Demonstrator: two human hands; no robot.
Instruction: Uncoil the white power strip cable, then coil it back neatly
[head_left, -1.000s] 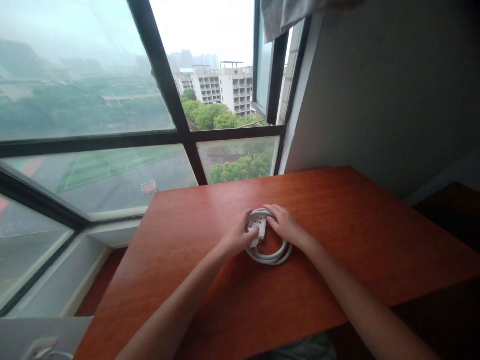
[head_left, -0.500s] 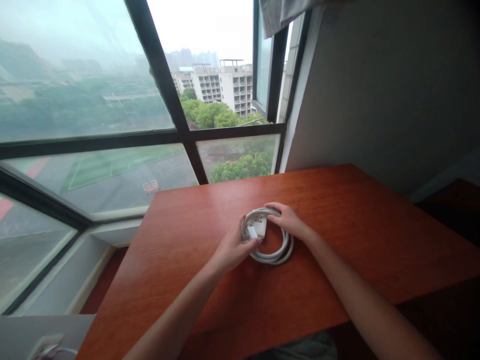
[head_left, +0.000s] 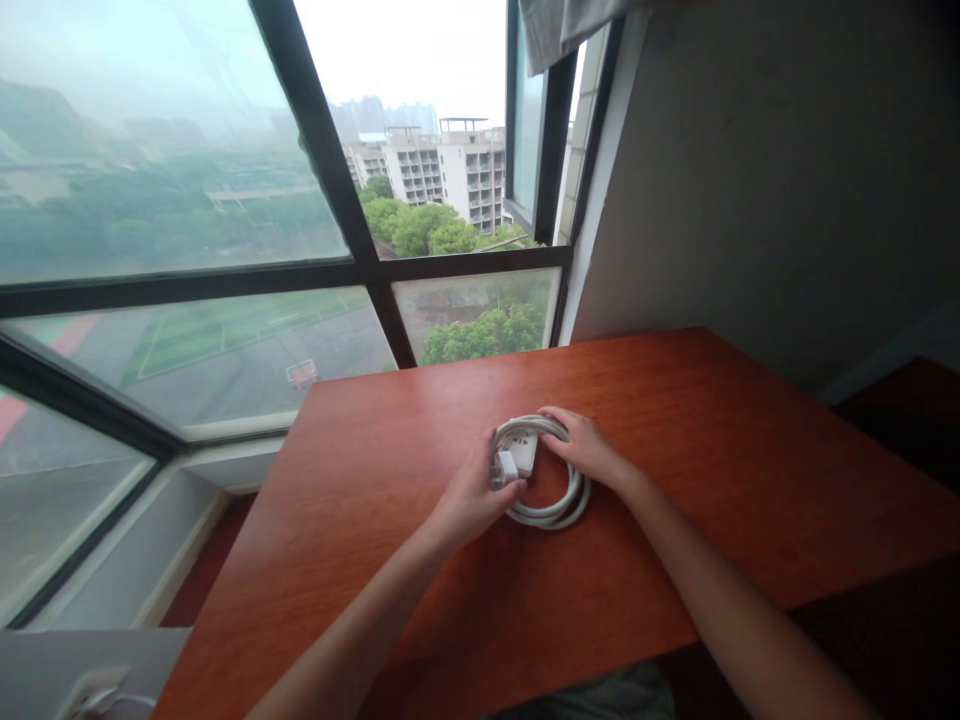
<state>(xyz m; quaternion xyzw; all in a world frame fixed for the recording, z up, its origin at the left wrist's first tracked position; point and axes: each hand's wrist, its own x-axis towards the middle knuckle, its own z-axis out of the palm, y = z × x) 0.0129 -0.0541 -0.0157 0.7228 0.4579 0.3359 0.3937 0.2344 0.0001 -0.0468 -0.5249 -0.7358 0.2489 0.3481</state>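
A white power cord (head_left: 564, 514) lies coiled in loops on the reddish-brown table (head_left: 360, 450). Inside the loops, at their upper left, sits a white socket block (head_left: 524, 452) with dark slots, and a white plug (head_left: 508, 467) rests against it. My left hand (head_left: 474, 492) is wrapped round the left side of the coil, its thumb just below the plug. On the upper right of the loops, my right hand (head_left: 581, 445) grips the cord between thumb and fingers. Part of the coil is hidden behind the fingers of both hands.
Dark-framed windows (head_left: 367, 270) stand beyond the table's far edge, with one sash (head_left: 534, 140) swung open. To the right rises a grey wall (head_left: 750, 180). A wall outlet with a white cable (head_left: 101, 695) is low at the left.
Both hands have shifted slightly to the right together with the coiled cord, socket block and plug. The grip on the coil looks much the same.
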